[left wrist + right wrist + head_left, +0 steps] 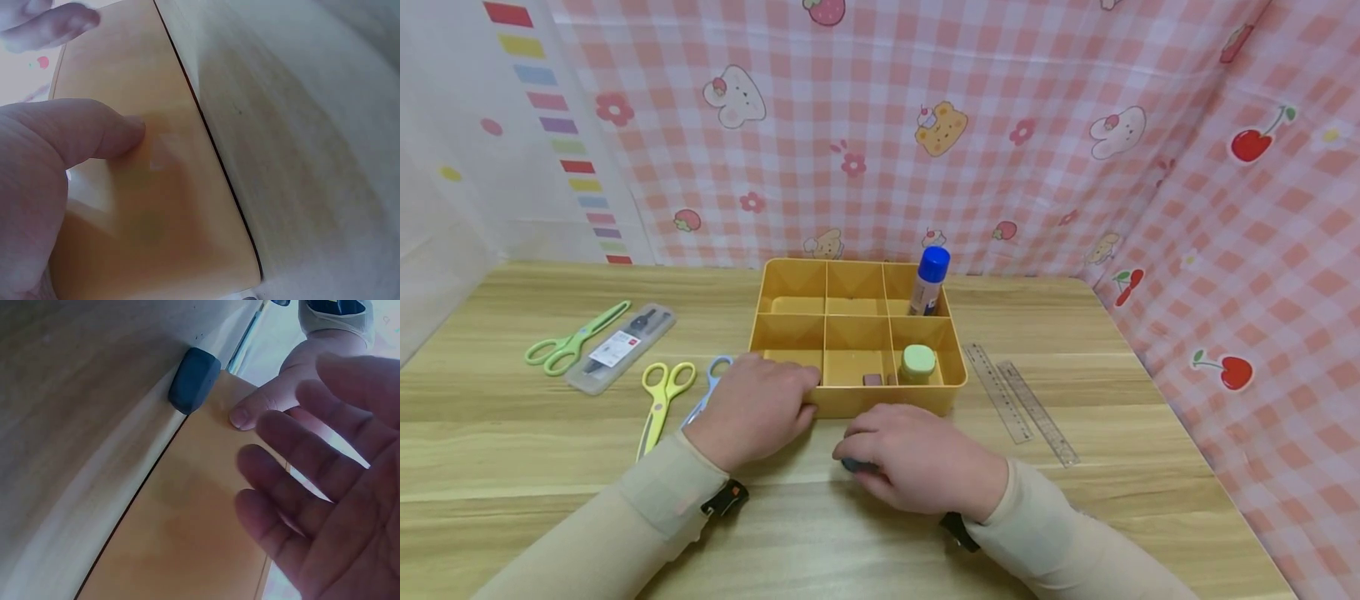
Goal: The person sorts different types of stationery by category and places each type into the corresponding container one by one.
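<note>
A yellow six-compartment organizer box (850,402) stands at the middle of the table. My left hand (756,408) holds its front wall at the left, thumb (106,128) on the outside and fingers over the rim. In front of the box, a dark blue rounded block (195,381) lies on the table, partly hidden by my right hand (917,458) in the head view. In the right wrist view that hand's fingers are spread and apart from the block. The box contains a glue stick (929,282), a light green rounded block (918,362) and a small mauve piece (872,380).
To the left lie green scissors (571,340), a clear plastic case (621,348), yellow scissors (660,400) and blue scissors (716,372), partly behind my left hand. Two clear rulers (1000,393) lie right of the box. A checked cloth (880,125) hangs behind the table.
</note>
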{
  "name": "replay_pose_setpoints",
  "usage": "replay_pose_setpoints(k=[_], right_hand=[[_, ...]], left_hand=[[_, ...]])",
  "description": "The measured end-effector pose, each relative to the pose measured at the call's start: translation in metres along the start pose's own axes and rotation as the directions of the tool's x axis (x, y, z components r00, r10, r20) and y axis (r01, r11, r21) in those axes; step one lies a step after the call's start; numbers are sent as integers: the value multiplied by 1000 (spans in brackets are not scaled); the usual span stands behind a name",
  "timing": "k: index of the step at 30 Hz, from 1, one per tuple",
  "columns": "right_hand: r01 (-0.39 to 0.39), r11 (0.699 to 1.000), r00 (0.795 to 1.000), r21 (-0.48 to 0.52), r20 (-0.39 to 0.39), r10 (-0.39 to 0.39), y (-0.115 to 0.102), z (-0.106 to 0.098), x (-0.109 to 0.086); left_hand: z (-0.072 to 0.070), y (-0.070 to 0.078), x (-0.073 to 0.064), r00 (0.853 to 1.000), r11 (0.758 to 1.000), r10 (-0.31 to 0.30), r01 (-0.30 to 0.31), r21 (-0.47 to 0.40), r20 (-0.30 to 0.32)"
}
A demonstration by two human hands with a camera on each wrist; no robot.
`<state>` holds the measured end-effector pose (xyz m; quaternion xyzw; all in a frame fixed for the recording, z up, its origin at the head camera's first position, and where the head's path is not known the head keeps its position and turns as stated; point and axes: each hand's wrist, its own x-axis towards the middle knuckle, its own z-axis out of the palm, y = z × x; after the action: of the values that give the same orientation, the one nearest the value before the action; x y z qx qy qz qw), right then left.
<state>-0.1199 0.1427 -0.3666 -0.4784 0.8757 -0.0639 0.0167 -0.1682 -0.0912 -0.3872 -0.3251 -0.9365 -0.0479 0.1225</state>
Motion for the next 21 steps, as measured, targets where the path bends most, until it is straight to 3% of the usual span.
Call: replay_pose_setpoints(k=[6, 21], right_hand=[[-20, 1000, 996, -23, 82, 22, 0, 6, 0], [-73, 997, 984, 8, 161, 71, 2, 8, 1]], left_hand=[[0, -1, 0, 1000, 1000, 1, -1, -2, 9], [0, 0, 0, 1000, 1000, -8, 8, -4, 25]])
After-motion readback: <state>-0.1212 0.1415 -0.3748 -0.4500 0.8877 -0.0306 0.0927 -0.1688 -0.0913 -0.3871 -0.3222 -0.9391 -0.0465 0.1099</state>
